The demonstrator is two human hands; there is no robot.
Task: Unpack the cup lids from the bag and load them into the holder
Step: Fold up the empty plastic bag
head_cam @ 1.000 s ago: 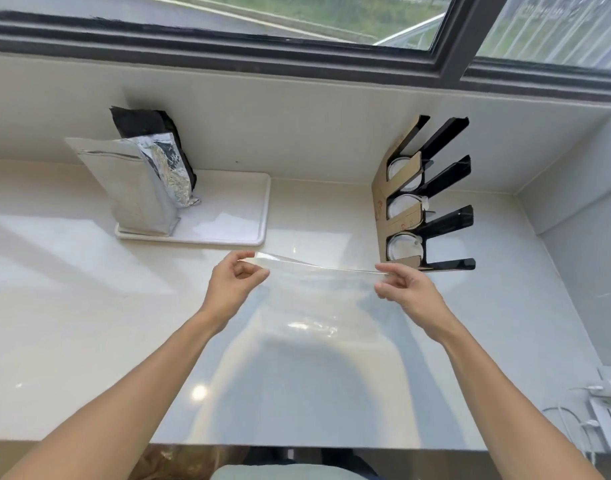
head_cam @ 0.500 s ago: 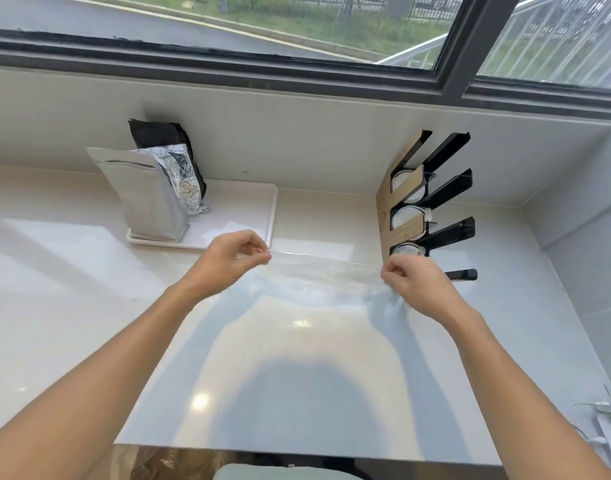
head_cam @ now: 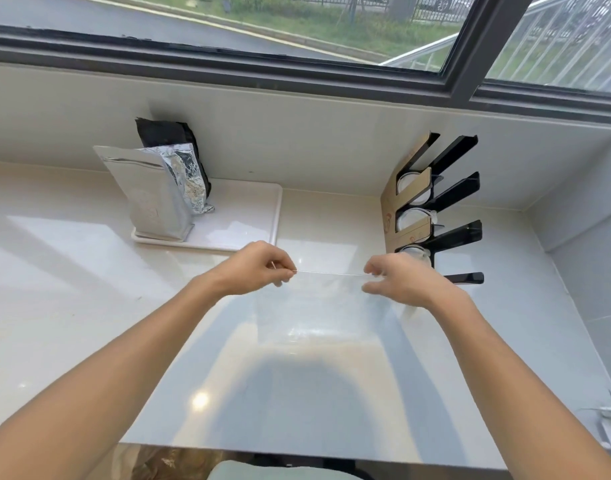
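Both hands pinch the top edge of the clear plastic bag [head_cam: 317, 306]: left hand [head_cam: 259, 268] at one corner, right hand [head_cam: 397, 278] at the other, grip tight on the film. Hands now nearer together than a second ago. Bag hangs over the counter [head_cam: 72, 289], looks empty. Cup lids [head_cam: 409, 216] sit in the holder [head_cam: 446, 202]; loading likely finished.

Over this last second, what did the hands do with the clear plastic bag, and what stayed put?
Left hand and right hand drew closer together, still pinching the clear plastic bag by its top edge. The black lid holder, silver foil pouch and white tray stayed put.
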